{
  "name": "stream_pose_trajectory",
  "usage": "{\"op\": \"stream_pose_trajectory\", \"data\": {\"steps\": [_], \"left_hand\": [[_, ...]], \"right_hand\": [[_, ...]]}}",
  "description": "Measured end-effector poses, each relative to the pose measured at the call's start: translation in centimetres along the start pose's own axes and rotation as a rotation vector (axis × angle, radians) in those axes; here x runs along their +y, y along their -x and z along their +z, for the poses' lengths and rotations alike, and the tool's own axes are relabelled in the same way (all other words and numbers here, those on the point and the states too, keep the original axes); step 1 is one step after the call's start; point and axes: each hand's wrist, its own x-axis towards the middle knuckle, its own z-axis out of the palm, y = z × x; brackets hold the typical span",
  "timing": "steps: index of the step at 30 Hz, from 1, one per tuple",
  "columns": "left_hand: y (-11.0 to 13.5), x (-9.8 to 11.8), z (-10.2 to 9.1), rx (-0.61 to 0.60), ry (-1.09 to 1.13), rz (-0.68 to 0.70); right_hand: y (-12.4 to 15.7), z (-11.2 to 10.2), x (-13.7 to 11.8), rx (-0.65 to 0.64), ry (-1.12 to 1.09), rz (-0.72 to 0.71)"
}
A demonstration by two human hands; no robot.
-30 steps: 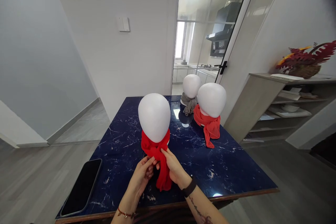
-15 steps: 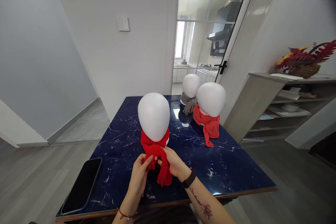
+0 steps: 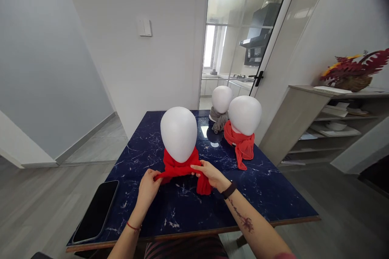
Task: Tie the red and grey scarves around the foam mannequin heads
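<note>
A white foam mannequin head stands near the middle of the dark blue marble table with a red scarf around its neck. My left hand pinches one scarf end and holds it out to the left. My right hand grips the other end, which hangs down to the tabletop on the right. The cloth is stretched taut between the two hands in front of the head.
Two more mannequin heads stand at the back: one with a red scarf, one with a grey scarf. A black phone lies at the table's front left corner. A shelf unit with a flower basket stands on the right.
My hands have moved apart from in front of the neck, the left one to the left and the right one to the right, pulling the scarf ends sideways.
</note>
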Motion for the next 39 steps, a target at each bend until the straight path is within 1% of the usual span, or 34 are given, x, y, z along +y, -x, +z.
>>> {"op": "stream_pose_trajectory", "data": {"steps": [2, 5, 8, 10, 12, 14, 15, 17, 19, 20, 22, 23, 24, 25, 27, 28, 29, 30, 31, 33, 35, 37, 39], "left_hand": [[-0.7, -0.6, -0.4, 0.007, -0.142, 0.005], [-1.5, -1.3, -1.2, 0.024, -0.3, -0.036], [-1.7, -1.9, -2.3, 0.06, -0.408, -0.102], [-1.5, -1.9, -2.6, 0.068, -0.404, -0.133], [-0.7, -1.4, -2.3, -0.014, -0.283, -0.104], [0.4, 0.0, -1.1, -0.153, -0.066, -0.017], [1.1, 0.9, -0.3, -0.212, 0.048, 0.034], [2.4, 2.8, 1.3, -0.282, 0.196, 0.107], [3.3, 4.3, 2.2, -0.366, 0.259, 0.169], [3.6, 4.8, 2.3, -0.416, 0.269, 0.197], [3.5, 4.8, 1.8, -0.511, 0.267, 0.236], [3.3, 4.5, 1.3, -0.535, 0.261, 0.237], [2.9, 4.0, 0.9, -0.535, 0.257, 0.221], [2.4, 3.3, 0.5, -0.502, 0.26, 0.177], [1.5, 2.1, 0.3, -0.36, 0.31, 0.046], [1.1, 1.6, 0.6, -0.278, 0.359, -0.026], [0.9, 1.4, 1.1, -0.212, 0.421, -0.092], [0.8, 1.3, 1.7, -0.17, 0.497, -0.151], [0.9, 1.5, 2.4, -0.152, 0.583, -0.204], [1.5, 2.4, 3.7, -0.166, 0.769, -0.313], [2.4, 3.5, 4.4, -0.203, 0.938, -0.416], [3.3, 4.4, 4.6, -0.246, 1.032, -0.486], [4.1, 4.5, 4.3, -0.309, 1.022, -0.522]], "right_hand": [[-0.6, -0.9, -0.1, 0.085, 0.029, 0.001], [-1.6, -2.2, -0.7, 0.22, 0.016, -0.024], [-2.1, -3.2, -1.6, 0.295, -0.053, -0.145], [-2.1, -3.2, -1.9, 0.318, -0.09, -0.217], [-1.6, -2.4, -1.4, 0.317, -0.111, -0.264], [-0.7, -1.0, -0.2, 0.284, -0.116, -0.298], [-0.1, -0.1, 0.7, 0.251, -0.105, -0.307], [1.1, 1.6, 2.6, 0.161, -0.055, -0.306], [2.2, 2.8, 4.3, 0.076, 0.014, -0.28], [2.7, 3.1, 5.0, 0.046, 0.043, -0.255], [3.4, 3.2, 5.9, 0.02, 0.082, -0.184], [3.6, 2.9, 6.1, 0.024, 0.095, -0.146], [3.7, 2.6, 6.0, 0.043, 0.105, -0.111], [3.7, 2.3, 5.9, 0.073, 0.115, -0.081], [3.6, 1.8, 5.3, 0.147, 0.137, -0.034], [3.4, 1.7, 4.9, 0.167, 0.142, -0.014], [3.3, 1.8, 4.5, 0.163, 0.133, 0.004], [3.1, 1.9, 4.1, 0.133, 0.105, 0.014], [3.0, 2.2, 3.7, 0.08, 0.051, 0.014], [2.8, 2.9, 3.1, -0.035, -0.117, 0.011], [2.9, 3.5, 2.8, -0.066, -0.27, 0.028], [3.5, 3.8, 2.9, -0.047, -0.298, 0.096], [4.9, 3.8, 3.3, -0.073, -0.235, 0.167]]}}
